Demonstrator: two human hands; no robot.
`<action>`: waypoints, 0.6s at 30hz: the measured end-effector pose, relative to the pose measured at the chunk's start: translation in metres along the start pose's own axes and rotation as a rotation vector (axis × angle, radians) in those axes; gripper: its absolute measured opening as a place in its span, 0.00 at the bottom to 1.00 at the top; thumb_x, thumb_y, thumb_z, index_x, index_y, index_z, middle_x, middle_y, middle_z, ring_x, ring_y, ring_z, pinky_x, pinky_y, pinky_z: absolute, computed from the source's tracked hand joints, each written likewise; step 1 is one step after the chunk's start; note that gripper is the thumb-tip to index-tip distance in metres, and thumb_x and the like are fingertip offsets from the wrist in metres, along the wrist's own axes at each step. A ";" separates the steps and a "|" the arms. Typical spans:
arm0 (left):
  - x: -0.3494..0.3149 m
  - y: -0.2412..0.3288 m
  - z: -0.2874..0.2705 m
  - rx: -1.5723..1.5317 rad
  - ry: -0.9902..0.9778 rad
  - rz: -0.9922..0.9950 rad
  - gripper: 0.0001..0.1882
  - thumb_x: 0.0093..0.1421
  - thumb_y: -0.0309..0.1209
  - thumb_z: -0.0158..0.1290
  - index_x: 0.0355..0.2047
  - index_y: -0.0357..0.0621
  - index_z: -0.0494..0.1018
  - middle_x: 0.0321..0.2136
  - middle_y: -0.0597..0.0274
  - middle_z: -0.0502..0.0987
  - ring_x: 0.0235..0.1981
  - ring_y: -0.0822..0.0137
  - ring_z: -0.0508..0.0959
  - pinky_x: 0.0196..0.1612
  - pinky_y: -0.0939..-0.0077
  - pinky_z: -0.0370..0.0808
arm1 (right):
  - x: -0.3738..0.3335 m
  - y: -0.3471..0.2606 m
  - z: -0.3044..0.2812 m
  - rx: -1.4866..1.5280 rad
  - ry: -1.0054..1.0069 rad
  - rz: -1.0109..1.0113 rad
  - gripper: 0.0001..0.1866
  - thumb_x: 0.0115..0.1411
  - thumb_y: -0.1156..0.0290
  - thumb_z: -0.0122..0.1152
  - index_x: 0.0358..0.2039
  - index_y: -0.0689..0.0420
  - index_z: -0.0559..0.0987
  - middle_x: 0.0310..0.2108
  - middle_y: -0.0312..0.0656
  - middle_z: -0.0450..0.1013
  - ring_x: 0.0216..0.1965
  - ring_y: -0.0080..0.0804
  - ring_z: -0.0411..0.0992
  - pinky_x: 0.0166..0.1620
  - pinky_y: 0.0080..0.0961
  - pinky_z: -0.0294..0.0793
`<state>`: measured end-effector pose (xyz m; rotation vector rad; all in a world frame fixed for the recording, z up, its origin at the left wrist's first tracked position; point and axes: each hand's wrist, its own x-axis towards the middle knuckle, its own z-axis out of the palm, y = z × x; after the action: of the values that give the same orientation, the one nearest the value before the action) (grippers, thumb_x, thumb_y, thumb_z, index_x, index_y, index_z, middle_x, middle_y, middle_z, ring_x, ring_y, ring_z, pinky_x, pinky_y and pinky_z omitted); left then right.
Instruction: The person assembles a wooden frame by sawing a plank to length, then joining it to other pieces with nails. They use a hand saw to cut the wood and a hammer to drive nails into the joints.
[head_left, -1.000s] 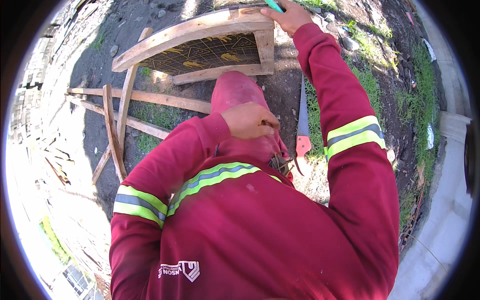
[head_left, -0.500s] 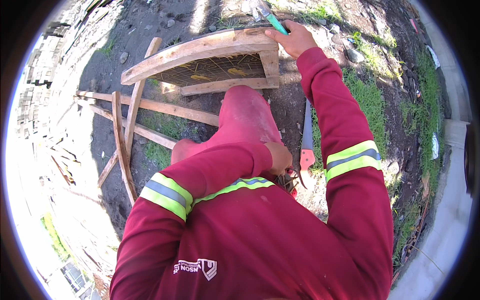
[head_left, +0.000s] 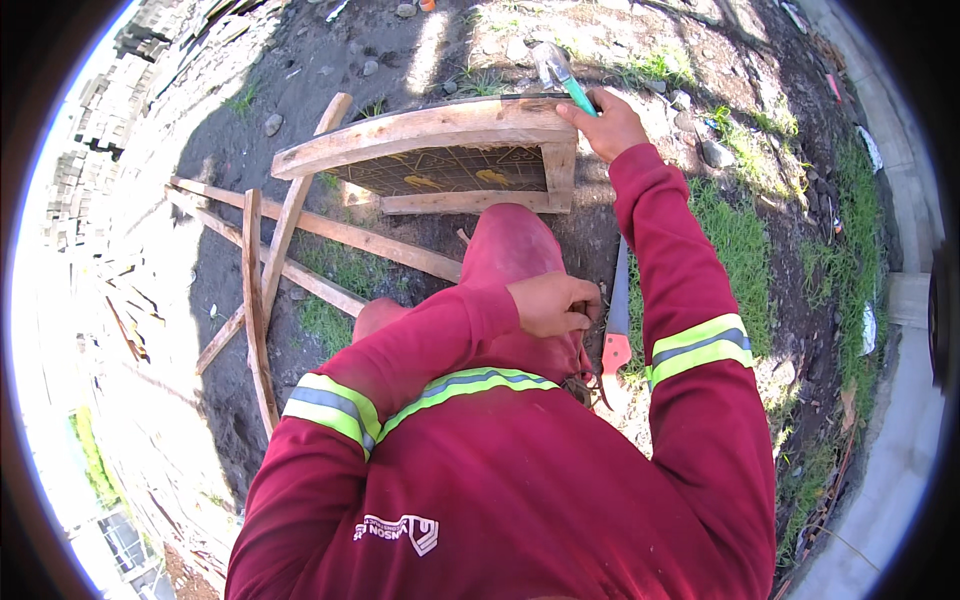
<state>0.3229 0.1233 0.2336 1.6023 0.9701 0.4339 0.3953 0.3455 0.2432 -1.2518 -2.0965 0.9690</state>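
A wooden frame (head_left: 430,135) backed with wire mesh is laid on dark soil, directly ahead of both hands, with its right corner post just under the right hand. Loose wooden battens (head_left: 255,300) are crossed on the ground to the left of the left hand, well apart from it. A handsaw (head_left: 616,330) with an orange grip is laid on the soil between the two forearms, just to the right of the left hand. A hammer (head_left: 560,72) with a green handle is grasped by the right hand (head_left: 612,125), fingers clenched around the handle, the metal head raised beyond the frame's top rail. The left hand (head_left: 553,303) is held closed near the knee; whether anything is pinched in its fingers cannot be told.
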 end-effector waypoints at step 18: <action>0.046 -0.006 -0.164 0.052 1.153 0.228 0.16 0.61 0.24 0.55 0.50 0.36 0.71 0.30 0.65 0.77 0.32 0.77 0.76 0.36 0.82 0.73 | -0.024 -0.004 0.002 0.140 -0.009 0.231 0.25 0.53 0.49 0.67 0.30 0.62 0.77 0.24 0.47 0.74 0.25 0.34 0.71 0.33 0.34 0.71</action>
<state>0.2283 0.2623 0.2630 1.4604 1.6267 1.6002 0.4031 0.3222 0.2435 -1.4401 -1.8829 1.2015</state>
